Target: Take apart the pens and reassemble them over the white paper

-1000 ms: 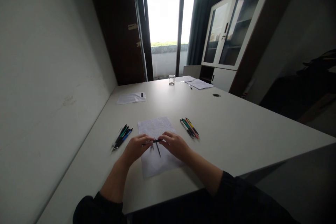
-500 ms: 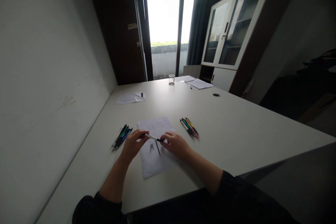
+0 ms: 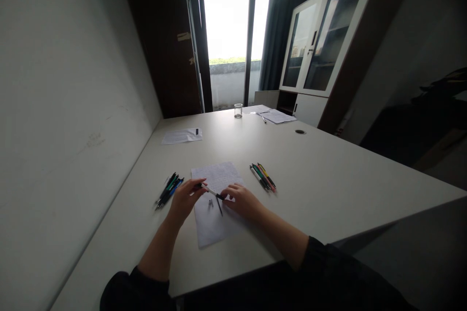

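Observation:
A white pen with dark ends (image 3: 210, 190) is held level between both hands above a sheet of paper (image 3: 211, 233). My left hand (image 3: 186, 197) is closed on its left end, fingers and thumb pinching it. Around the dark right end, the fingers of my right hand (image 3: 241, 199) are closed. Below the pen, a thin dark pen refill (image 3: 219, 207) and some tiny light parts (image 3: 210, 202) lie on the paper. The upper half of the sheet carries handwriting.
Left of the paper lies a pile of pens (image 3: 170, 190); another group of pens (image 3: 263, 177) lies to the right. Farther back are a clear glass (image 3: 238, 111), papers (image 3: 278, 116), another sheet (image 3: 178, 136) and a round cable hole (image 3: 300, 131). A wall (image 3: 91, 107) borders the table's left side.
The pen tilts slightly more, its right end a little lower. My right hand has shifted slightly left and down; my left hand is almost unmoved.

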`<state>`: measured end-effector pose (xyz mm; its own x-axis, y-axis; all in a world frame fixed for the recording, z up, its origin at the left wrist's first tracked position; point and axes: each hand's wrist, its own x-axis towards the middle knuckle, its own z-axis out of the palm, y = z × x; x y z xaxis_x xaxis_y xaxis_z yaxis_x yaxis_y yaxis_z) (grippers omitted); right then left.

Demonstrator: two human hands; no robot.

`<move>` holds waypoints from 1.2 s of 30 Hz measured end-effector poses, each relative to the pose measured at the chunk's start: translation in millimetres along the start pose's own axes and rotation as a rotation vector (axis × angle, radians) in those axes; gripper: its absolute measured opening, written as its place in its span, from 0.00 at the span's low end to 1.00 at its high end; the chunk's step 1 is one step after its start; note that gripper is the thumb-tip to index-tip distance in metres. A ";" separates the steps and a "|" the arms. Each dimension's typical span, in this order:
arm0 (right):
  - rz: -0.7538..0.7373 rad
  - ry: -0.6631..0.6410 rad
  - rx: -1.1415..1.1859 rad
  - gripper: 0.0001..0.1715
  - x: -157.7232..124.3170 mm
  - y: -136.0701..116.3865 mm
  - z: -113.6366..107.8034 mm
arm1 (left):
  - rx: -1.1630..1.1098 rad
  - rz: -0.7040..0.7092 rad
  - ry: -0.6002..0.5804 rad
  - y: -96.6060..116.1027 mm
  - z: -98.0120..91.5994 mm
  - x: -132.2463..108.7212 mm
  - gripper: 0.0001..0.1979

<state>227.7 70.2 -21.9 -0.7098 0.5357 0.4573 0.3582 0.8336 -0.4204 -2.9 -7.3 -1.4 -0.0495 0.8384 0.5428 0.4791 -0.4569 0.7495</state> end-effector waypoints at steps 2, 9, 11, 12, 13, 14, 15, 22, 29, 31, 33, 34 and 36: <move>-0.021 0.005 -0.016 0.07 -0.1 -0.4 -0.2 | -0.042 -0.021 -0.012 -0.2 2.1 -0.5 0.16; 0.007 -0.004 0.051 0.05 0.5 -3.5 -0.6 | -0.113 -0.070 -0.050 2.6 7.3 -2.8 0.21; 0.043 -0.006 0.081 0.06 0.9 -4.8 -1.5 | -0.098 -0.065 -0.029 1.2 6.8 -2.7 0.21; 0.059 -0.004 0.096 0.06 1.0 -5.4 -2.2 | -0.087 -0.060 -0.015 0.2 6.3 -2.6 0.20; 0.071 -0.001 0.112 0.06 1.2 -5.9 -3.0 | -0.079 -0.052 -0.002 -0.7 5.7 -2.4 0.19; 0.082 0.003 0.126 0.06 1.3 -6.4 -3.9 | -0.075 -0.044 0.007 -1.5 5.1 -2.2 0.18; 0.090 0.006 0.137 0.06 1.4 -6.9 -4.8 | -0.076 -0.036 0.011 -2.0 4.6 -2.1 0.17; 0.101 0.019 0.122 0.05 2.4 -9.6 -9.1 | -0.047 -0.018 0.015 1.2 4.2 -1.3 0.13; 0.106 0.047 0.138 0.05 2.3 -6.9 -7.2 | -0.026 -0.015 0.011 3.4 3.6 -1.5 0.11; 0.107 0.058 0.148 0.05 2.2 -6.5 -7.4 | -0.022 -0.014 0.009 2.2 3.6 -1.6 0.11; 0.102 0.064 0.161 0.05 2.4 -7.0 -8.3 | -0.020 -0.010 0.009 0.8 3.6 -1.6 0.11; 0.100 0.066 0.170 0.05 2.5 -7.5 -9.0 | -0.020 -0.007 0.012 0.4 3.7 -1.5 0.11; 0.099 0.072 0.187 0.05 2.8 -9.1 -10.4 | -0.018 -0.003 0.017 -0.1 3.7 -1.2 0.11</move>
<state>228.8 65.5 -8.6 -0.6290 0.6275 0.4590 0.3006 0.7408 -0.6007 0.3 -7.2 -3.5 -0.0659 0.8345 0.5471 0.4632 -0.4600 0.7575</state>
